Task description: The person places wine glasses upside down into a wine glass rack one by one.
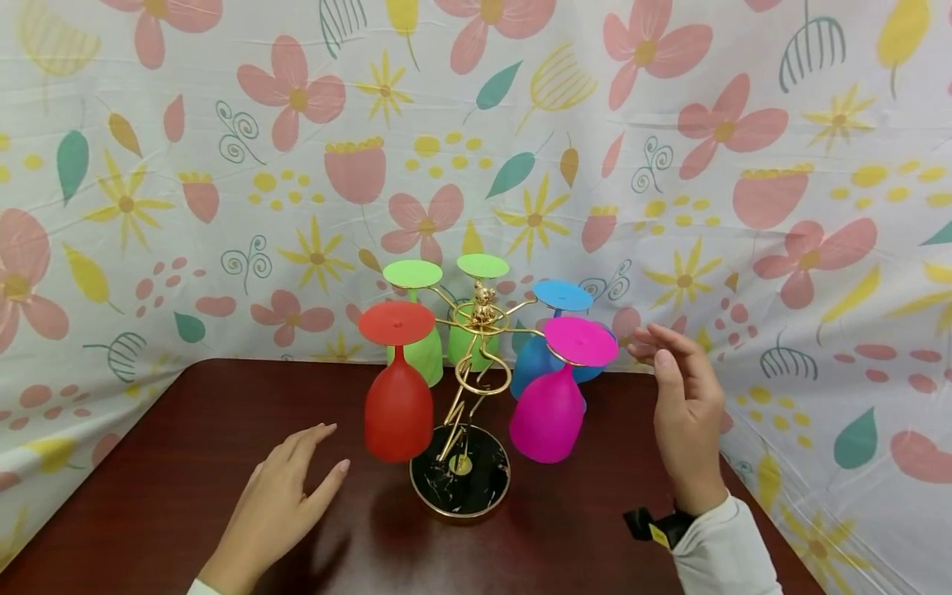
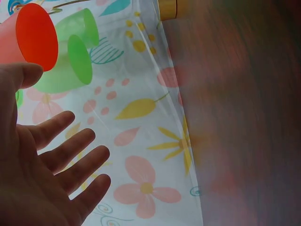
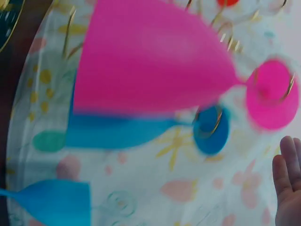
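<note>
A gold goblet rack (image 1: 461,467) with a round black base stands on the table, a small bear figure on top. Upside down by their feet hang a red goblet (image 1: 398,413), two green goblets (image 1: 424,355), a blue goblet (image 1: 531,364) and a magenta goblet (image 1: 548,417). The front ring (image 1: 483,377) holds nothing. Behind the magenta one, another blue goblet (image 3: 56,197) stands upright, mostly hidden in the head view. My left hand (image 1: 271,500) hovers left of the red goblet, fingers spread and touching nothing. Right of the magenta foot, my right hand (image 1: 687,413) is raised with fingers loosely bent, holding nothing.
A dark brown table (image 1: 223,430) carries the rack. Close behind it hangs a white cloth (image 1: 476,124) printed with flowers and leaves, which also runs along both sides. A black strap (image 1: 662,527) is on the right wrist.
</note>
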{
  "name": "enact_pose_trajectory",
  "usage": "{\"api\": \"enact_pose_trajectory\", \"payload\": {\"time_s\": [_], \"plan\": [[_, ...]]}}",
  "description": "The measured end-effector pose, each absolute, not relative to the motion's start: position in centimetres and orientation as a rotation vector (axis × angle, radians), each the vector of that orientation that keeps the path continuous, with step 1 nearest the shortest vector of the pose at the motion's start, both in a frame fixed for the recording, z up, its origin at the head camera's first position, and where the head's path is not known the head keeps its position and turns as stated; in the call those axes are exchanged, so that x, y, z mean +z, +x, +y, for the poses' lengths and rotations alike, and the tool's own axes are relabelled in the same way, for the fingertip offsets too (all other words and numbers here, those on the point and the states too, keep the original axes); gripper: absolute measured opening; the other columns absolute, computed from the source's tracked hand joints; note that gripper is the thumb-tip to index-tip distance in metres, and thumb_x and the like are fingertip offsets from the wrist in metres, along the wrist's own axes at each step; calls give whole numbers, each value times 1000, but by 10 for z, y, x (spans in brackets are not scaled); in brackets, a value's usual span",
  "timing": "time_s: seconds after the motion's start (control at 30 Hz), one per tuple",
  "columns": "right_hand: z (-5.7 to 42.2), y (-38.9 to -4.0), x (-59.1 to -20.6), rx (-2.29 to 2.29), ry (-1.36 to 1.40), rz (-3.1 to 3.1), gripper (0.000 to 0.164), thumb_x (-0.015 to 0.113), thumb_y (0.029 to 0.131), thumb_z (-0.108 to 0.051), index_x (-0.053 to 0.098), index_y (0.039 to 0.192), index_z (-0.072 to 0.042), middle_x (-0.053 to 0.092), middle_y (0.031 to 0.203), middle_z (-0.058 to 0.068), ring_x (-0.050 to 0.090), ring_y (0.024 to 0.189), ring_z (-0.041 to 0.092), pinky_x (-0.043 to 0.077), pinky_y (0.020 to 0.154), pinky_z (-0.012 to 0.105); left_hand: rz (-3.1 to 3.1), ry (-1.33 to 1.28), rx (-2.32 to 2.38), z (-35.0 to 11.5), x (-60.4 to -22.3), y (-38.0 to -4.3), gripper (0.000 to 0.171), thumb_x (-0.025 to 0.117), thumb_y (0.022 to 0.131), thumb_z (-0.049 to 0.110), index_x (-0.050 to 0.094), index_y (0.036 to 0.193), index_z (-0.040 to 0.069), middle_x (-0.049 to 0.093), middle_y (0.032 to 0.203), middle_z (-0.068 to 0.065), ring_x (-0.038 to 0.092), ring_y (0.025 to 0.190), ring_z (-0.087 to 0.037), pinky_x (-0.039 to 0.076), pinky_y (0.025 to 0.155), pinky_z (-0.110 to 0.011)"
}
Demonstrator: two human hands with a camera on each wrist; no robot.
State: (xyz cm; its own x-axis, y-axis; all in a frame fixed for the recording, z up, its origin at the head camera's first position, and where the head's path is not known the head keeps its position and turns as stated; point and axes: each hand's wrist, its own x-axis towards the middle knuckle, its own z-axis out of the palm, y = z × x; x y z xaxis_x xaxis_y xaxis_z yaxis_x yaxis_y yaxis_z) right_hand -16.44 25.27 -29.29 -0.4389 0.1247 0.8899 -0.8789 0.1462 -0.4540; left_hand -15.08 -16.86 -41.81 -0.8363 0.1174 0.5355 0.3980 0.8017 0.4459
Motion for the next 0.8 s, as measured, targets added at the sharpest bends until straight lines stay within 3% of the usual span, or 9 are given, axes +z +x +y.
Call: {"api": "enact_pose_trajectory", "payload": {"time_s": [0.13, 0.3, 0.43, 0.53, 0.67, 0.8], "plan": [[277, -190, -303, 1346, 543, -1726, 31, 48, 105, -6, 60, 132, 5, 66, 119, 14, 65, 105, 18, 48, 94, 24, -2498, -374, -762, -171, -420, -150, 53, 63, 97, 46, 58, 137, 12, 58, 135, -13, 55, 121, -35, 44, 88, -65], [299, -232, -311, 1066, 267, -2017, 34, 56, 104, -27, 64, 133, -12, 67, 120, 4, 62, 103, 12, 47, 86, 20, -2496, -376, -758, -171, -419, -150, 53, 64, 97, 46, 59, 137, 11, 58, 135, -13, 55, 121, -35, 44, 89, -65], [313, -271, -317, 914, 205, -2232, 45, 61, 100, -32, 59, 137, -7, 64, 125, 13, 61, 112, 27, 50, 96, 41, -2498, -374, -754, -172, -418, -150, 53, 65, 97, 44, 59, 137, 11, 58, 135, -13, 55, 121, -35, 44, 89, -65], [321, -296, -321, 779, 224, -2413, 53, 63, 99, -31, 54, 140, 1, 57, 132, 23, 54, 121, 41, 43, 100, 57, -2518, -366, -751, -172, -417, -151, 53, 63, 97, 46, 58, 137, 11, 57, 136, -13, 54, 122, -35, 43, 90, -66], [326, -317, -324, 640, 329, -2614, 58, 61, 96, -23, 47, 142, 8, 48, 137, 31, 44, 127, 48, 37, 100, 63, -2564, -373, -729, -172, -418, -150, 55, 60, 98, 49, 58, 138, 12, 58, 137, -12, 54, 122, -36, 44, 89, -66], [326, -325, -325, 561, 522, -2685, 59, 66, 89, -14, 48, 140, 10, 50, 135, 33, 44, 124, 53, 38, 98, 66, -2608, -396, -690, -173, -420, -149, 56, 60, 98, 51, 58, 138, 13, 58, 136, -12, 55, 122, -36, 44, 89, -66]]}}
